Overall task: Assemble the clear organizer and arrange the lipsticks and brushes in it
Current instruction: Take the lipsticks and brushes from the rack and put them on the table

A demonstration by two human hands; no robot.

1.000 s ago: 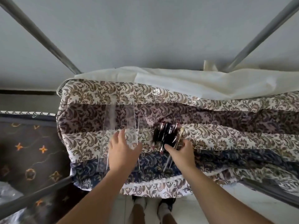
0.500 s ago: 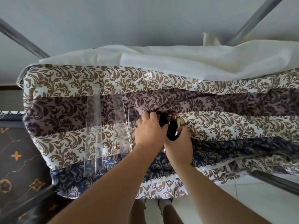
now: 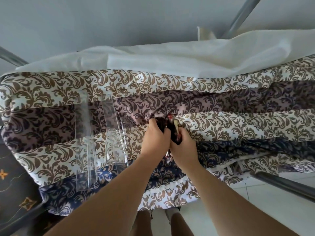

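Moved across from the clear panels since one second before: left hand (image 3: 156, 138), now closed together with right hand (image 3: 183, 147) around the bundle of lipsticks and brushes (image 3: 172, 128). Both hands curled on the dark bundle, fingers wrapped, only some tips showing above. Bundle resting on the patterned bedspread (image 3: 230, 120), near the middle. Clear organizer pieces (image 3: 102, 133) lying flat and unassembled just to the left, apart from the hands. Best probably to keep the bundle tight, lift it evenly, set it well aside of the panels, then begin assembling first.
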